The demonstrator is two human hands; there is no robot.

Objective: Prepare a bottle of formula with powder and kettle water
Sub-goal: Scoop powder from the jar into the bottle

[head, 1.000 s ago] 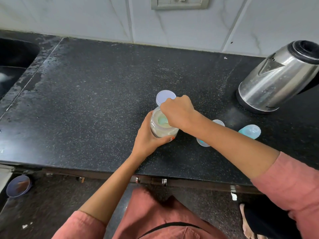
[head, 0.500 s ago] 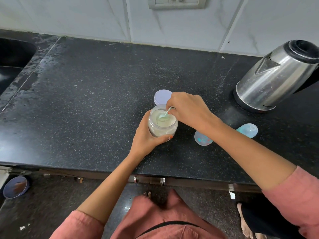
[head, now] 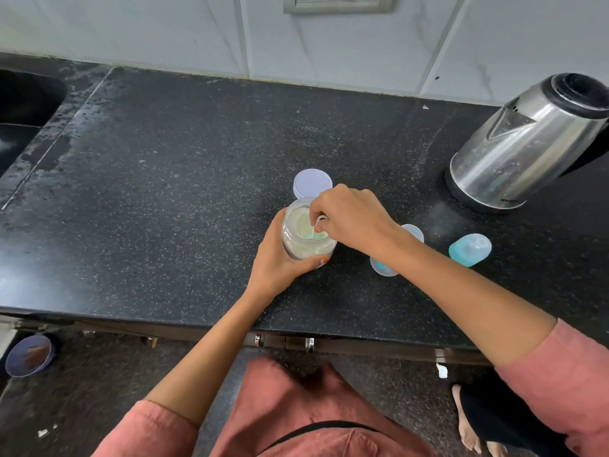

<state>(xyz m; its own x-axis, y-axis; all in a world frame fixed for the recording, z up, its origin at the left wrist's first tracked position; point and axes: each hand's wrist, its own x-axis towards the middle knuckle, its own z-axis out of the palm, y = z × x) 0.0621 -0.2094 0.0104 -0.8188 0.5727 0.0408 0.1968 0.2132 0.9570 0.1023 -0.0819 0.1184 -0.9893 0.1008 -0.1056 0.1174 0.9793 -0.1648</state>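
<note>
A black speckled stone counter (head: 164,192) carries a clear jar (head: 296,247) of pale powder mid-counter, a white lid (head: 312,183) just behind it, a bottle (head: 382,270) and blue cap (head: 469,249) rightward, and a steel kettle (head: 514,153) far right.

Left hand (head: 280,258) wraps the jar (head: 294,247) from its near side; right hand (head: 352,219), reaching from the jar's right, pinches a scoop (head: 312,236) over its mouth.
</note>
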